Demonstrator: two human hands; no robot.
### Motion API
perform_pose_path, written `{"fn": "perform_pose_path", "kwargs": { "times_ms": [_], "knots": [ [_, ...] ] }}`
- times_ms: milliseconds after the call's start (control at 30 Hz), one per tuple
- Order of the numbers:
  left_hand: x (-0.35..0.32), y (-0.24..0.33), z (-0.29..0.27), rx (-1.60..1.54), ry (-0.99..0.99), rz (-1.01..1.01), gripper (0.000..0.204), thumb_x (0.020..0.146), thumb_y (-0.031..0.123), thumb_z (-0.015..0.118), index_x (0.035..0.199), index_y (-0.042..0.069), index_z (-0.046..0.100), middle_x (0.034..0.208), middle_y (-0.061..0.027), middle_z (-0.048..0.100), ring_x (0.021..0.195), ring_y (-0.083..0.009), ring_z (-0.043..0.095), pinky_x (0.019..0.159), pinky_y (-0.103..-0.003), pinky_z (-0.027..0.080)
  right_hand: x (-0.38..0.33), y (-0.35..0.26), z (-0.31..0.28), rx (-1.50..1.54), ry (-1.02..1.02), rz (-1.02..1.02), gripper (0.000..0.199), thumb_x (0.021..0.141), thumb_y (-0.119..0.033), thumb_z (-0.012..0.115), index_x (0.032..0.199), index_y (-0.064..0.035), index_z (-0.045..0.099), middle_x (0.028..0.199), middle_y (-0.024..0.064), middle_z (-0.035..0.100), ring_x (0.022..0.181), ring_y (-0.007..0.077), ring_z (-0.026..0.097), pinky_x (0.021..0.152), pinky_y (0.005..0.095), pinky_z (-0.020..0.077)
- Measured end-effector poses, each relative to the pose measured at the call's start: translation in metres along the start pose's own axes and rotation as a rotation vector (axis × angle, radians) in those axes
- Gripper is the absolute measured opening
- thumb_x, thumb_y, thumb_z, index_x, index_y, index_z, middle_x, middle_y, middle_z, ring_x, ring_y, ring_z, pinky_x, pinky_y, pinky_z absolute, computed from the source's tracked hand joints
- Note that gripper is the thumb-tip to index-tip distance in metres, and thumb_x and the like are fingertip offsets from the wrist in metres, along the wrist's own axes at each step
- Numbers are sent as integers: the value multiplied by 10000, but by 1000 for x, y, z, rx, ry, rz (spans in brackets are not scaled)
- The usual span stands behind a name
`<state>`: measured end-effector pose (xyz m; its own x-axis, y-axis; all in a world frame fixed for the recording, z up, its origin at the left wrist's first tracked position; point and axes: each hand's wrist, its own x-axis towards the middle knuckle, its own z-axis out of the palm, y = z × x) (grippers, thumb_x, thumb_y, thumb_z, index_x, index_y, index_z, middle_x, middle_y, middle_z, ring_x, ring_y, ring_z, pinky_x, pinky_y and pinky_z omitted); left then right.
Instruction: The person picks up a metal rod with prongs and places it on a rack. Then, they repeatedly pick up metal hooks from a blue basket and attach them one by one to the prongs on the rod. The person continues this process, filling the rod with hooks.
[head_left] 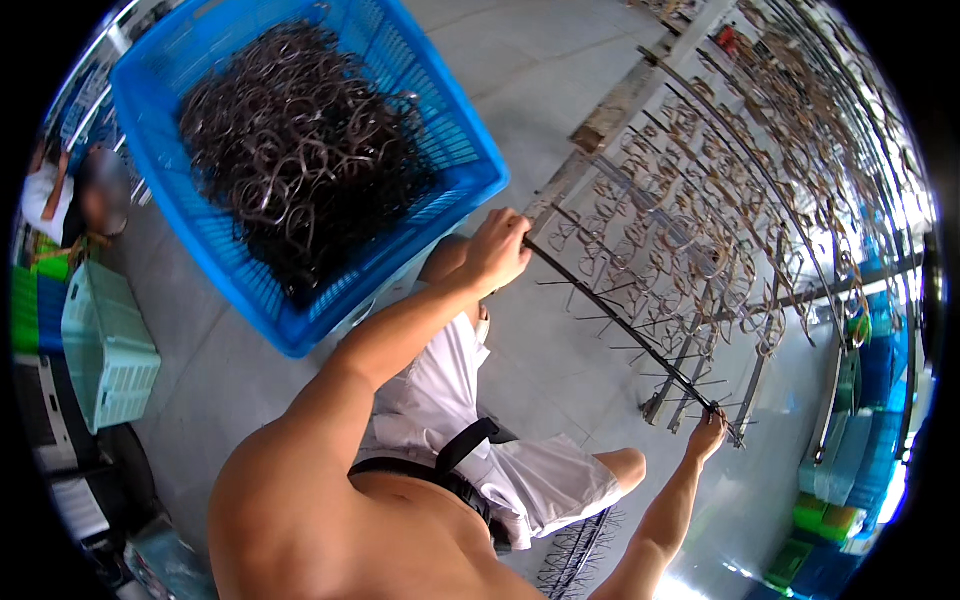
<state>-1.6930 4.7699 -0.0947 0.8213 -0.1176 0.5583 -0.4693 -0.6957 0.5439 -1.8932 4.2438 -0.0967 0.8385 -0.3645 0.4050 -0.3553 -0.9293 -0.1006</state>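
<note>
A long dark rod (625, 318) with thin prongs along its sides slants across the middle, held at both ends. My left hand (497, 250) is closed round its upper end, beside the corner of the blue basket (462, 150). Round the lower end my right hand (709, 434) is closed, low beside the rack. No frames show on the rod's prongs. In the basket lies a tangled heap of dark, looped pieces (300, 150) that look like eyeglass frames. Several more pronged rods (578, 556) stand or lie below my knee, partly hidden.
A metal rack (690, 55) at the right carries several bars hung with looped frames (640, 215), close beyond the rod. A pale green crate (112, 350) stands at the left. Blue bins (872, 365) are stacked at the far right. Another person (62, 200) is at the far left.
</note>
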Motion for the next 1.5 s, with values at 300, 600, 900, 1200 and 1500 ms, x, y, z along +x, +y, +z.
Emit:
{"fn": "perform_pose_path", "kwargs": {
  "times_ms": [300, 600, 900, 1200, 1500],
  "knots": [
    [-17, -45, -181, 580, -45, -294, 303, 760, 219, 626, 965, 2, 571, 959, -167, 593, 872, -331, 593, 733, -423, 495, -78, -40, -26, 121, -56, 569, 437, 820, -174, 620, 1201, 7, 507, 1159, 192, 536, 1078, 286, 502, 891, 384, 417],
    [-82, -147, -204, 336, -195, -1252, 976, 708, 265, 669, 1388, 83, -7, 1267, -292, 417, 1128, -431, 474, 972, -462, 382, -140, -347, -42, 1082, -637, 67, 251, 853, -74, 580, 1082, 19, 536, 870, 64, 604, 811, 137, 587, 727, 265, 482],
    [-42, -125, -224, 245, 126, -1212, 586, 700, 190, 606, 1161, -36, 323, 1061, -318, 554, 1020, -434, 543, 899, -444, 426, -128, -462, -57, 1312, -868, -412, 250, 824, -78, 604, 1032, 49, 553, 747, 104, 614, 689, 168, 611, 657, 275, 495],
    [-39, -28, -202, -991, 309, -1024, 375, 723, 35, 671, 991, 87, 413, 875, -62, 552, 760, -180, 545, 662, -327, 456, -105, -576, -21, 1447, -437, -513, 506, 863, -205, 590, 1273, -2, 375, 1194, 237, 453, 1102, 386, 464, 925, 405, 395],
    [-68, -73, -173, -1196, 613, -1073, 242, 873, 295, 585, 840, 66, 514, 802, -63, 604, 645, -181, 596, 626, -315, 537, -95, -520, -17, 2032, -1307, 151, 280, 928, -208, 512, 1148, -35, 521, 754, 11, 571, 627, 103, 552, 563, 214, 453]
  ]
}}
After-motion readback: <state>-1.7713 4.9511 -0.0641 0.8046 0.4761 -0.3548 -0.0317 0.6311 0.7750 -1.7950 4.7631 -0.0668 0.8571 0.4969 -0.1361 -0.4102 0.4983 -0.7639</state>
